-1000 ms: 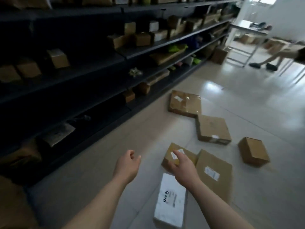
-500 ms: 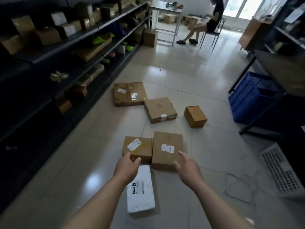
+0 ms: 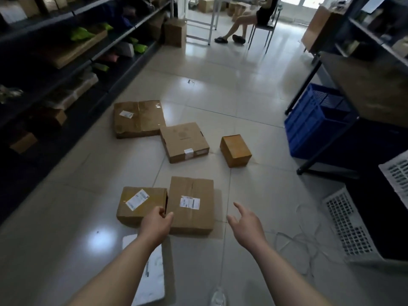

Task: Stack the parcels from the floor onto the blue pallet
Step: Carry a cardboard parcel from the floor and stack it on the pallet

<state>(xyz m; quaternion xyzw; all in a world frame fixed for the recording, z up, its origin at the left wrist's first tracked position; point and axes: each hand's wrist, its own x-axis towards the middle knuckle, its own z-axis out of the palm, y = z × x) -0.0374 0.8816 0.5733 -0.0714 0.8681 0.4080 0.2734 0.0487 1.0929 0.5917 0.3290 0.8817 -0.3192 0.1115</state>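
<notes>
- Left hand point(image 3: 157, 226) hovers curled over the seam between two parcels point(image 3: 191, 204), grip holding nothing.
- Right hand point(image 3: 246, 226) is spread open beside them (touching none).
- Six parcels lie on the floor point(image 3: 242, 102); blue crates point(image 3: 309, 127) stand well apart.

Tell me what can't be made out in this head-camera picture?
- White parcel: the left forearm covers its label and middle.
- Labels on the cardboard parcel and its neighbour: print too small to read.
- Left hand: whether its grip touches a parcel is unclear.
- Blue crate: partly hidden behind the dark rack's frame.
- Seated person: cut off by the top edge.
</notes>
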